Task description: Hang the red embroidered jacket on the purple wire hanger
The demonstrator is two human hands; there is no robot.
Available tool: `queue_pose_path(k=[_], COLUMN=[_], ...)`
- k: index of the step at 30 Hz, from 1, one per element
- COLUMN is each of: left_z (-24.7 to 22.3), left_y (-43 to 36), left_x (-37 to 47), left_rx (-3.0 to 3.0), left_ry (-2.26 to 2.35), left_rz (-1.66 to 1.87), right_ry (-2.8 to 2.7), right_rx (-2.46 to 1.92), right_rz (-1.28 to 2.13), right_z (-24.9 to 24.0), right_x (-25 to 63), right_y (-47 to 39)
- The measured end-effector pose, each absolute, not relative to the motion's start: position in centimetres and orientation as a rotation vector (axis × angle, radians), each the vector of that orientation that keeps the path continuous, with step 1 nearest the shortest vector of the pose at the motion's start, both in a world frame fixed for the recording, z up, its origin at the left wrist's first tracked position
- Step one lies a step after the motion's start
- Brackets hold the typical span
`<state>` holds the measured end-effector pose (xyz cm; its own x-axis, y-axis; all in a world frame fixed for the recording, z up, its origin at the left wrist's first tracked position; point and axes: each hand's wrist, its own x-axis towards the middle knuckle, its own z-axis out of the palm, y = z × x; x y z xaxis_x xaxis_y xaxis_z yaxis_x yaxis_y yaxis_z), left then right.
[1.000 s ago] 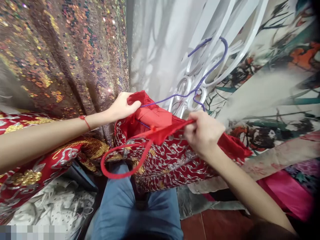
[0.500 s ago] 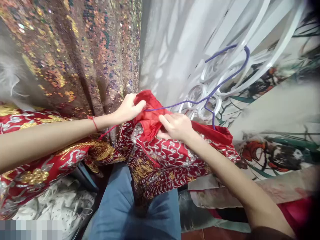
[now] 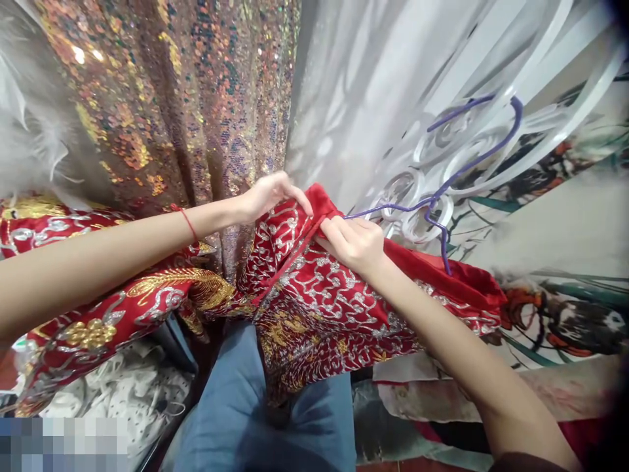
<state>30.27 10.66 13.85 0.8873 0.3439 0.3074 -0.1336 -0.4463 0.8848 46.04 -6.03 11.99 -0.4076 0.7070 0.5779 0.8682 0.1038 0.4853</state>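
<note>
A red skirt (image 3: 329, 288) with silver and gold sequin embroidery hangs across my lap, its plain red waistband (image 3: 442, 265) along the top. My right hand (image 3: 351, 242) pinches the waistband beside a slit edge that runs down and left. On the other side of that edge, my left hand (image 3: 272, 196) grips the band's corner, one digit reaching over the front; its remaining fingers are partly hidden. A purple hanger (image 3: 390, 207) runs behind the waistband, its hook pointing up and right. A red cord circles my left wrist.
Sequined fabric (image 3: 236, 98) and a sheer white curtain (image 3: 344, 85) hang behind. White curled metalwork (image 3: 525, 154) stands at the right, before a patterned cloth. Another red embroidered piece (image 3: 162, 301) lies under my left arm, above white dotted cloth (image 3: 132, 387).
The waistband's bunched corner has been turned up and flattened, so the slit edge shows. My left hand has shifted right and changed its hold. The view has shifted slightly left.
</note>
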Motion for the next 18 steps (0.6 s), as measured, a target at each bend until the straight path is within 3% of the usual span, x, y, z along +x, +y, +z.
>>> queue_pose_path(k=[9,14,18], left_z=[12.7,11.8,11.4], left_y=[10.4,10.6,10.7], left_x=[30.8,31.2,31.5], left_rx=[1.994,1.894,1.9], left_ry=[-0.067,0.002,-0.05], left_rz=[0.584,0.497,0.459], right_ry=[-2.285,-2.13,-1.77], right_rx=[-1.53,-1.43,-1.505], right_rz=[-1.257,-0.915,-0.272], right_z=[13.5,17.8,22.4], right_x=[46.1,44.2,43.3], right_y=[-7.1,-8.4,-6.0])
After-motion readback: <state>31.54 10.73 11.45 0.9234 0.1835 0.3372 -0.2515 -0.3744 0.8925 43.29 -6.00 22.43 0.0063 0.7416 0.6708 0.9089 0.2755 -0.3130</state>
